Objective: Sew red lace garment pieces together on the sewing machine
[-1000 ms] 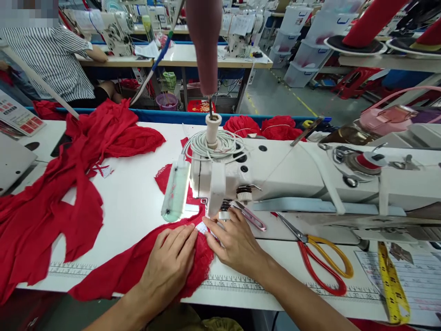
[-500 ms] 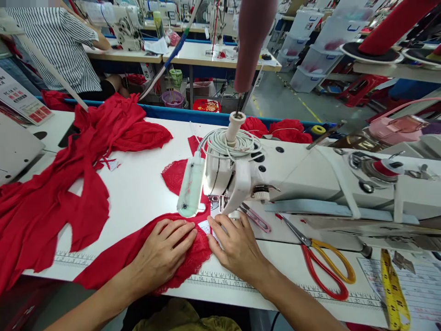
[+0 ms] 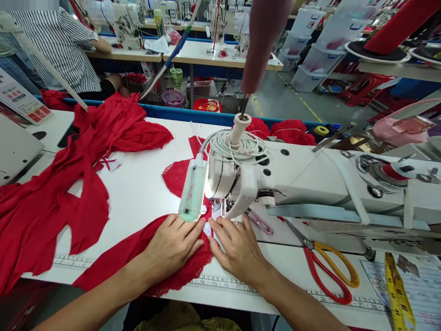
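My left hand [image 3: 175, 246] lies flat with fingers stretched over the red lace fabric [image 3: 201, 262], close to the sewing machine's needle area. To its right my right hand [image 3: 236, 243] rests with fingers spread, its fingertips just in front of the presser foot [image 3: 223, 207]. A small white patterned piece [image 3: 207, 229] shows between the two hands. More of the red lace [image 3: 175, 177] extends behind the clear guard [image 3: 192, 191] of the white sewing machine [image 3: 303, 170]. Under the machine head, the exact stitching point is hard to see.
Orange-and-red scissors [image 3: 327, 266], a pink-handled thread snipper [image 3: 260, 221] and a yellow tape measure [image 3: 398, 294] lie to the right. A pile of red garments [image 3: 86, 184] covers the left side. Beyond the table sits a person in a striped shirt [image 3: 58, 48].
My left hand has slid slightly forward and right, nearer the machine, along with the fabric under it. My right hand has hardly moved. The view has shifted a little.
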A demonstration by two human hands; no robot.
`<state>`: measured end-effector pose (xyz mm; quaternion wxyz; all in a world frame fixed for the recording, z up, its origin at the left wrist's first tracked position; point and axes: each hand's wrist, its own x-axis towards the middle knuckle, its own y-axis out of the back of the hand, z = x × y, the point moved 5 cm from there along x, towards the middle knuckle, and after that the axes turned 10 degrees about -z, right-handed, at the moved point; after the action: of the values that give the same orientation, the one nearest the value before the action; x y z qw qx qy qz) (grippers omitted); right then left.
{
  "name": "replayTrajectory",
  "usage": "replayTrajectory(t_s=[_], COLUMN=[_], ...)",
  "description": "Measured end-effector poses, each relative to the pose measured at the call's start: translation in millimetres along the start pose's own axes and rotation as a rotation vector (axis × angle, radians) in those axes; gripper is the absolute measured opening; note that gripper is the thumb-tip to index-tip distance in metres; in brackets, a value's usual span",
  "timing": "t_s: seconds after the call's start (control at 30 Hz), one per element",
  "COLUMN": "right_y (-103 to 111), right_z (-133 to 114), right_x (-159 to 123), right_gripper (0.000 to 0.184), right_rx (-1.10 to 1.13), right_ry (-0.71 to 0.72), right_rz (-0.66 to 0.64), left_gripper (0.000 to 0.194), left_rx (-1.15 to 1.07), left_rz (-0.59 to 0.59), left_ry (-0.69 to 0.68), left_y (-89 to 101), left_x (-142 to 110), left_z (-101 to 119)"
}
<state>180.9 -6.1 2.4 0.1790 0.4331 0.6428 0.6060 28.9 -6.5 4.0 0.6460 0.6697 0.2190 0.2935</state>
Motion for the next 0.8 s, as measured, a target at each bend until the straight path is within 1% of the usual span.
replayTrajectory(t_s=[0.1,0.17,0.37,0.53,0.67,0.8], right_y=[1.6,4.3,7.8,6.2,5.5,6.0], right_z=[2.3,4.4,3.3,0.6,1.1,3.1], right_x=[-1.7,-3.3,-4.7,-5.0,-5.7,-5.3], right_gripper=[0.03,0.027,0.018,0.013,0.012,0.013], right_rx=[0.002,0.026,0.074,0.084,0.079,0.093], right_ry=[0.006,0.013,0.051,0.085,0.093,0.067], right_rz=[0.005,0.015,-0.01,0.003,0.005,0.011], left_gripper=[0.033,0.033,0.033,0.034,0.035,0.034], left_rx=[0.071,0.081,0.051,0.016,0.01,0.041], left_rz=[0.023,0.041,0.047,0.062,0.068,0.058], left_ry=[-0.042,-0.042,-0.048,-0.057,-0.062,-0.059], left_y=[-2.7,-3.1,-4.3,-4.3,-3.3,-3.9], left_x=[6.5,7.5,5.6,5.6,6.3,6.5], left_z=[1.2,0.6,0.5,-0.1,-0.4,-0.2])
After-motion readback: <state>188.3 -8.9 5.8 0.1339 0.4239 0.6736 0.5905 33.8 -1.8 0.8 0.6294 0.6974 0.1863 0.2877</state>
